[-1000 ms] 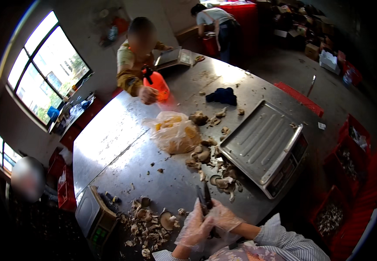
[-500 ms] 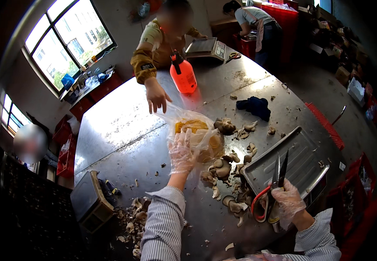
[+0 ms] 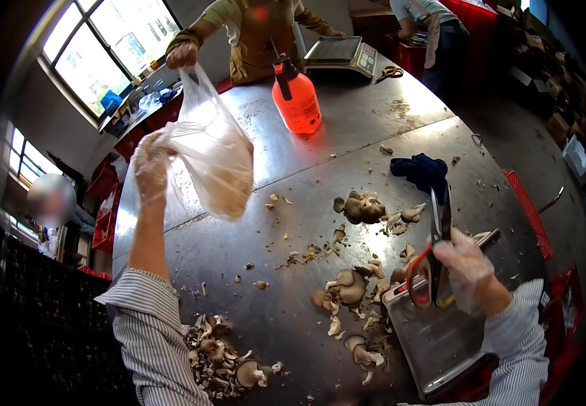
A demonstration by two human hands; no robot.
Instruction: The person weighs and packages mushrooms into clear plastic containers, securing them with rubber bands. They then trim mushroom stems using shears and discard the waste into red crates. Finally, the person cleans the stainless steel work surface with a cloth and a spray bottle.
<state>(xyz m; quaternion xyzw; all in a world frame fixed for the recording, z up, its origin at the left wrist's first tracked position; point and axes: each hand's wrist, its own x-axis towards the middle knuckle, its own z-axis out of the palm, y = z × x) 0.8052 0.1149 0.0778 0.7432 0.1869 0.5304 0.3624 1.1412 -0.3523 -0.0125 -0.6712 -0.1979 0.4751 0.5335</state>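
My left hand, in a thin clear glove, is closed on the edge of a clear plastic bag that hangs above the table with something yellowish in its bottom. A co-worker's hand across the table grips the bag's top. My gloved right hand is wrapped round the handles of scissors, blades together and pointing away from me, above a metal tray. Grey-brown oyster mushrooms lie beside the tray. More mushroom pieces are heaped near my left sleeve.
A red spray bottle stands towards the far side of the metal table. Behind it are a scale and another pair of scissors. A dark blue cloth lies at the right. Another person bends over crates at the back.
The bag has risen off the table and moved left, pulled up by the co-worker's hand, with my left hand following. My right hand has moved slightly up with the scissors. My view has shifted.
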